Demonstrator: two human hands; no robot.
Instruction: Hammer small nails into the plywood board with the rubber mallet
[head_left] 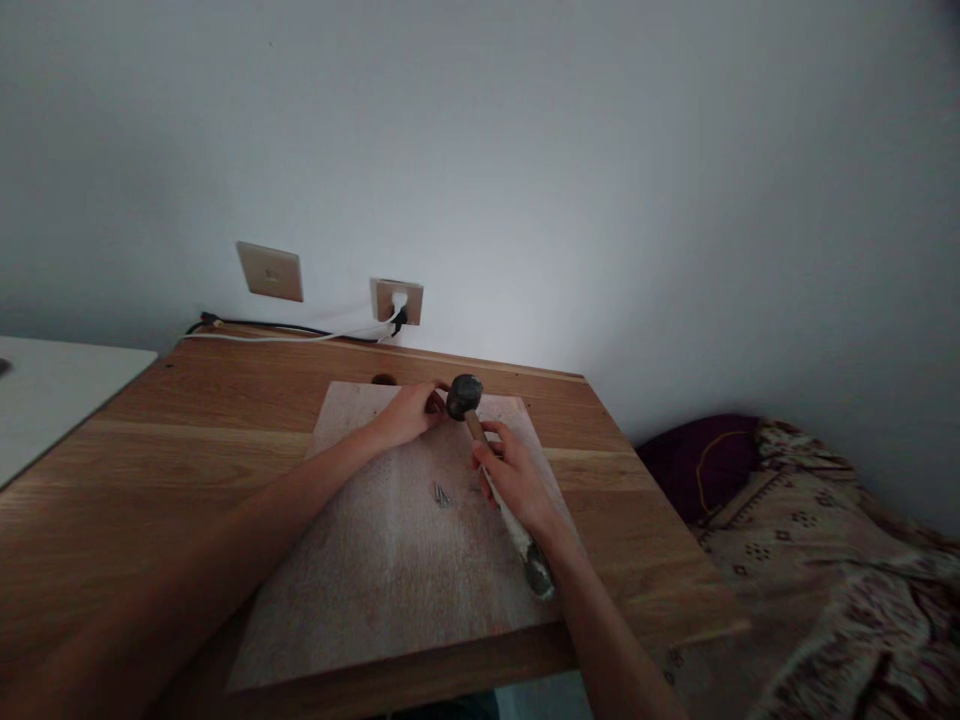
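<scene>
My right hand is wrapped around the wooden handle of a hammer, whose dark head hangs just above the far end of a pale board. My left hand rests on the board's far edge with its fingers pinched right beside the hammer head; what they hold is too small to make out. A few loose nails lie on the board between my hands.
The board lies on a wooden desk against a white wall. Two wall plates and a plugged socket with cables sit behind it. A white surface is at left; a patterned bed cover at right.
</scene>
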